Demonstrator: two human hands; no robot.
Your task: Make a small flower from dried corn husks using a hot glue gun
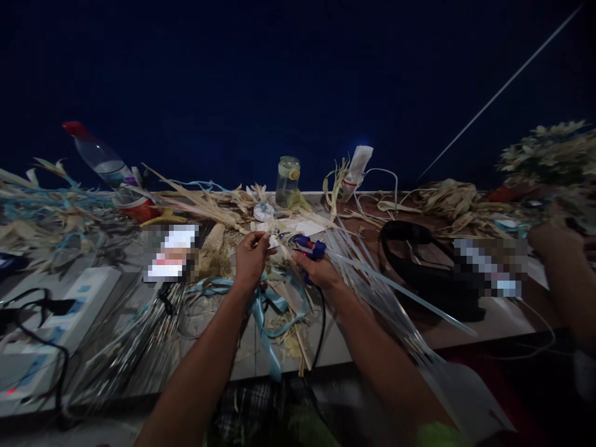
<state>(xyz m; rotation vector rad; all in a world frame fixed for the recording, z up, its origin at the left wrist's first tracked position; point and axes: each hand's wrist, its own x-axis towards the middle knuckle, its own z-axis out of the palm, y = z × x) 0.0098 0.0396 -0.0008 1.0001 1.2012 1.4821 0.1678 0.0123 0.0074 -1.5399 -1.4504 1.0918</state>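
Note:
My right hand (321,272) grips a blue hot glue gun (313,247), its nozzle pointing left. A long translucent glue stick (400,287) runs out of the back of the gun toward the lower right. My left hand (251,257) is closed in a pinch just left of the nozzle; what lies between its fingertips is too small and dim to make out. Pale dried husks (218,214) lie behind my hands. Below them a light blue ribbon (270,304) loops across the table and hangs over its front edge.
At left are a power strip (84,310), thin wires (139,335) and a blurred-out lit phone (172,253). A clear bottle (287,180) stands at the back. Several glue sticks (372,273) and a black looped object (419,267) lie right. Another person's arm (565,261) reaches in at far right.

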